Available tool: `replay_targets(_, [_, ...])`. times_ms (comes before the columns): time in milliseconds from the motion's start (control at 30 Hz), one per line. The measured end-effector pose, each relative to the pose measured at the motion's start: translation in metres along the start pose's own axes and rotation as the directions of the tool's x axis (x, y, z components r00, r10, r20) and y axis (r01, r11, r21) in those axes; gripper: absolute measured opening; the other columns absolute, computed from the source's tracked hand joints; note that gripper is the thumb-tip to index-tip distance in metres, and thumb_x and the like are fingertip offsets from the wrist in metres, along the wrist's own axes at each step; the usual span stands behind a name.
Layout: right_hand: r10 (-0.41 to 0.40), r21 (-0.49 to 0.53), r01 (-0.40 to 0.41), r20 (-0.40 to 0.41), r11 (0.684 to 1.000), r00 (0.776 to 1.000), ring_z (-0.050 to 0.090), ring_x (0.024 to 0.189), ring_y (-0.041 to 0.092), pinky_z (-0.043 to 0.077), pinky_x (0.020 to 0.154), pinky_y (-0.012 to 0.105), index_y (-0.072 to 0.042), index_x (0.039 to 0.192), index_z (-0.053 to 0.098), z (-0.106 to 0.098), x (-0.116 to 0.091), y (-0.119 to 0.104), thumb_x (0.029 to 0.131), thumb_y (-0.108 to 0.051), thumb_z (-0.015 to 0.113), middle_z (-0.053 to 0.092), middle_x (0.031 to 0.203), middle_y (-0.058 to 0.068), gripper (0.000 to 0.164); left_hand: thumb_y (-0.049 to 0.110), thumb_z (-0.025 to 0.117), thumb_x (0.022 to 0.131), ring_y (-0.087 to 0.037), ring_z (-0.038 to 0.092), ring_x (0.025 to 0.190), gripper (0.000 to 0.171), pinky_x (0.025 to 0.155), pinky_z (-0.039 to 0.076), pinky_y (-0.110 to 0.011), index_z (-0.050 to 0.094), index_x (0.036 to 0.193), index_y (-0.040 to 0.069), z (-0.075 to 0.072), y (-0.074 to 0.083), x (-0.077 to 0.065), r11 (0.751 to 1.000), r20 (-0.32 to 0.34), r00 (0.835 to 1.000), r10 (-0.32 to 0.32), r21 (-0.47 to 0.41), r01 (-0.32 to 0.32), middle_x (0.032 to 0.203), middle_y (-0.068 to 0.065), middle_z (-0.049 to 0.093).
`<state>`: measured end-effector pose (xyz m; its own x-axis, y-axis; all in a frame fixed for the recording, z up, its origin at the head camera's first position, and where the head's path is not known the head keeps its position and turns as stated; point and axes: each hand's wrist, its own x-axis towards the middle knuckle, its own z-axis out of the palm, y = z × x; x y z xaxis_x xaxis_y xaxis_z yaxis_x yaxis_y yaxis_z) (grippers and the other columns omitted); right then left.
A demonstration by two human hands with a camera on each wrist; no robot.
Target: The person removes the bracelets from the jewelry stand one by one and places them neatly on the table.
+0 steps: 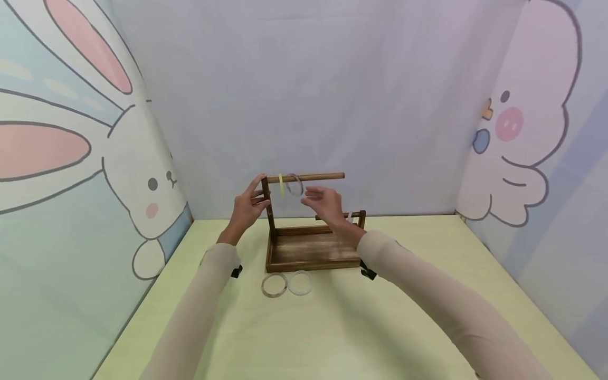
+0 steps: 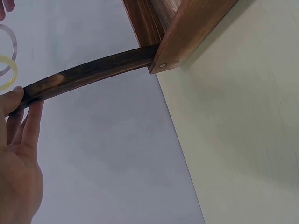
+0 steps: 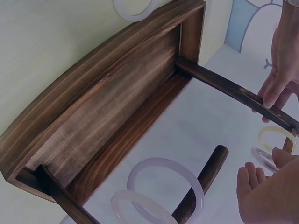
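Observation:
A dark wooden stand has a tray base [image 1: 313, 265], a tall left post [image 1: 270, 214] and an upper rod [image 1: 328, 176]. My left hand [image 1: 246, 212] grips the post near its top, thumb on one side and fingers on the other. From the upper rod hang a yellow bangle [image 1: 281, 187], nearer the post, and a greyish-purple bangle [image 1: 301, 186]. Just right of the purple one is my right hand [image 1: 329, 205], its fingers loosely extended and holding nothing. On the lower rod [image 3: 212, 170] hang a pale lilac bangle [image 3: 200, 184] and a whitish bangle [image 3: 115, 207].
Two more bangles lie on the table in front of the tray: a brownish-grey ring [image 1: 263, 287] and a clear whitish ring [image 1: 311, 287]. A grey backdrop [image 1: 304, 105] stands behind the stand, with cartoon-printed side walls [image 1: 128, 174] left and right.

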<state>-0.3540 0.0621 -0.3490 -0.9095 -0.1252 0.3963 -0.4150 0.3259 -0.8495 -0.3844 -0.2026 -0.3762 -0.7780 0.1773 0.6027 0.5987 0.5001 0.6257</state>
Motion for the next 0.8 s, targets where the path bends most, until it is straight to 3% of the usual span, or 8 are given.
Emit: replay_targets(800, [-0.051,-0.006,0.051,-0.077,0.999,0.996,0.074,0.108,0.029,0.062,0.092,0.038,-0.001,0.125,0.073,0.014,0.014,-0.002,0.094,-0.007,0.079,0.076,0.116,0.018,0.033,-0.003,0.073,0.094,-0.037,0.072,0.113,0.084,0.092,0.062,-0.042,0.038,0.161,0.036,0.001,0.010,-0.004,0.999,0.005,1.000,-0.030,-0.015,0.030,0.132,-0.026,0.066])
